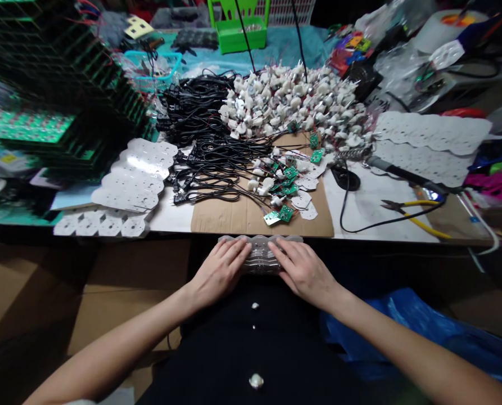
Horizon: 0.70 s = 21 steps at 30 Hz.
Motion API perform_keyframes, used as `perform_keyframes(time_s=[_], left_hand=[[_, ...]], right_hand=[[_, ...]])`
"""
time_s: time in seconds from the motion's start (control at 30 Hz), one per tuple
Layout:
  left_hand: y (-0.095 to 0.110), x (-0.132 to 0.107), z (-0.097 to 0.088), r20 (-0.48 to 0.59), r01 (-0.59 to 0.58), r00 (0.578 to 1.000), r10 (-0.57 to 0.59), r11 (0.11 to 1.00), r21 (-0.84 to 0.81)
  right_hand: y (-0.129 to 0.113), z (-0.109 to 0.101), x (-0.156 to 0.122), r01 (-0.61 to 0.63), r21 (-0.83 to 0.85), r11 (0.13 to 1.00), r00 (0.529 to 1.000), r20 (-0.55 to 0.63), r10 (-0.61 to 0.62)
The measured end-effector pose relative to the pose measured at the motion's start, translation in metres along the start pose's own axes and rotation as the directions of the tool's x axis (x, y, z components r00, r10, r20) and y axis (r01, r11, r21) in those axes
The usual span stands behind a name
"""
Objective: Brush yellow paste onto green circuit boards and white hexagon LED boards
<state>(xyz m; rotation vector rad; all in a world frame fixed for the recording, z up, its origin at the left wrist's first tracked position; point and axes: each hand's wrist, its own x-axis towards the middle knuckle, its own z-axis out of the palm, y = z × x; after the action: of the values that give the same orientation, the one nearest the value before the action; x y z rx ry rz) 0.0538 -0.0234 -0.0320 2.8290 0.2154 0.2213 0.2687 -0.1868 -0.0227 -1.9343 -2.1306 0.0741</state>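
Both hands rest on a stack of thin clear, scalloped plastic sheets [259, 254] lying on my lap just below the table edge. My left hand [219, 271] lies on the stack's left end with fingers curled over it. My right hand [302, 271] covers the right end in the same way. Just beyond, on a cardboard sheet [229, 216], lie small green circuit boards [285, 212] wired to white plastic parts [262, 184] and black cables [211, 169].
A big heap of white plastic parts [293, 101] sits mid-table. White scalloped panels [135, 174] lie left and right [432, 138]. Stacked green boards [44, 84] stand at far left. Yellow-handled pliers [415, 211] and a soldering iron [402, 174] lie right. A blue bag [402, 332] is beside my lap.
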Motion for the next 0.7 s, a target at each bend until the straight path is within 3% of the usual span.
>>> perform_keyframes(time_s=[0.27, 0.53, 0.7], left_hand=[[-0.002, 0.001, 0.000, -0.061, -0.020, 0.998, 0.018, 0.999, -0.046], [0.005, 0.003, -0.008, -0.132, 0.028, 0.990, -0.050, 0.986, -0.162], [0.011, 0.004, -0.013, -0.128, 0.062, 0.990, -0.067, 0.997, -0.044]], right_hand=[[0.002, 0.003, 0.000, -0.013, 0.071, 0.997, 1.000, -0.015, 0.014], [-0.001, 0.001, -0.001, 0.033, -0.009, 0.999, 0.995, -0.097, -0.034], [-0.001, 0.001, -0.003, 0.057, -0.005, 0.998, 0.993, -0.108, -0.057]])
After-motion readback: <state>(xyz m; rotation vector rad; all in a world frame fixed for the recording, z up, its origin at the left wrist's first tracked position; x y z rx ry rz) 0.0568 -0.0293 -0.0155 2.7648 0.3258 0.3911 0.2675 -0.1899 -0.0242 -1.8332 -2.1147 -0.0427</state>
